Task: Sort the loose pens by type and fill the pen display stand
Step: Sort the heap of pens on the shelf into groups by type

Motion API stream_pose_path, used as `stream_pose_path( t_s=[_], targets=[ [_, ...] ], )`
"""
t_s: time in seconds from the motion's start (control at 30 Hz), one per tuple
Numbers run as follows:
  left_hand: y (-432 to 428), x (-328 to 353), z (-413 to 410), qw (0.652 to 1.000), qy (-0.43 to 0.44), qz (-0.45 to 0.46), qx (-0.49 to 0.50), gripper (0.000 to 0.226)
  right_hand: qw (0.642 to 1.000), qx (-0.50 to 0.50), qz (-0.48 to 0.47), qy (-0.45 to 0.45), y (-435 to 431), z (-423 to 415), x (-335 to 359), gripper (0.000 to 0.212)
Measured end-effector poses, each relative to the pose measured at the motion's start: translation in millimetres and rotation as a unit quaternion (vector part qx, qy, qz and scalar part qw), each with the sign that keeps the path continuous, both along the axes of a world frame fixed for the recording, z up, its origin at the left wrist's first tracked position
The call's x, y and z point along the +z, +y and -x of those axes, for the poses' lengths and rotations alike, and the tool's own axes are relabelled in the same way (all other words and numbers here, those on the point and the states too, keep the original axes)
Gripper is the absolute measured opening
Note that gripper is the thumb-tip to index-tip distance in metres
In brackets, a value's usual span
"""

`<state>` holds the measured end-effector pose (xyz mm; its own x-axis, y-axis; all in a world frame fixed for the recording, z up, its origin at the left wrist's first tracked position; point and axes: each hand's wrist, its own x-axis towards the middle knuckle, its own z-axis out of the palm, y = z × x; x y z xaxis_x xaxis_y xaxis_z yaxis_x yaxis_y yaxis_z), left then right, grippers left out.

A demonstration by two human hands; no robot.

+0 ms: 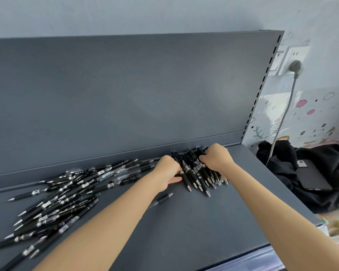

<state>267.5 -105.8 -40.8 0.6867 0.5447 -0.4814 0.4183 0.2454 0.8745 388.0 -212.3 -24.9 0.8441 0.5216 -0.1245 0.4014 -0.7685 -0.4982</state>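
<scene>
Lying at the back right of the shelf point(204, 231), the pen bundle point(196, 173) is a tight row of black pens, metal tips pointing toward the front edge and clip ends against the ledge under the back panel point(125, 94).

Left hand point(167, 171): at the bundle's left flank, fingers curled in among the barrels, thumb lying along the shelf below them. Grip reads as closed on the pen bundle.

Right hand point(216, 158): over the bundle's upper right end, fingers bent down onto the clip ends. Grip closed on the same bundle. Both forearms are bare and reach in from the near side.

Single pen point(160, 199): alone on the shelf, just beside the left forearm, apart from the bundle.

Loose pile point(63, 196): many black pens, crossed at all angles, spread over the left half of the shelf, well apart from the bundle.

Right of the shelf, lower down: black garment point(282, 159), crumpled, with a dark phone point(313, 177) on top of it. Grey cable point(282, 122) runs down from a plug point(296, 66) in the wall socket toward the garment.
</scene>
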Motion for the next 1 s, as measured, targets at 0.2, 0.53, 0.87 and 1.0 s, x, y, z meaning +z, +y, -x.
stream_pose_path(
  t_s=[0.2, 0.53, 0.87, 1.0],
  targets=[
    [1.7, -0.7, -0.5, 0.998, 0.025, -0.062, 0.001, 0.023, 0.999, 0.025, -0.020, -0.003, 9.3, -3.4, 1.3, 0.044],
    [8.1, -6.6, 6.0, 0.993, -0.004, -0.119, -0.017, 0.050, 0.985, 0.159, 0.016, -0.061, -4.3, 0.3, -11.8, 0.019],
    [30.2, 9.8, 40.5, 0.945, 0.030, -0.306, -0.110, 0.050, 0.970, 0.212, -0.065, -0.105, -13.2, 39.4, -2.6, 0.045],
    [47.2, 20.2, 86.5, 0.870, 0.071, -0.450, -0.191, 0.040, 0.944, 0.312, -0.055, -0.095, -6.1, 79.2, -3.4, 0.039]
  ],
)
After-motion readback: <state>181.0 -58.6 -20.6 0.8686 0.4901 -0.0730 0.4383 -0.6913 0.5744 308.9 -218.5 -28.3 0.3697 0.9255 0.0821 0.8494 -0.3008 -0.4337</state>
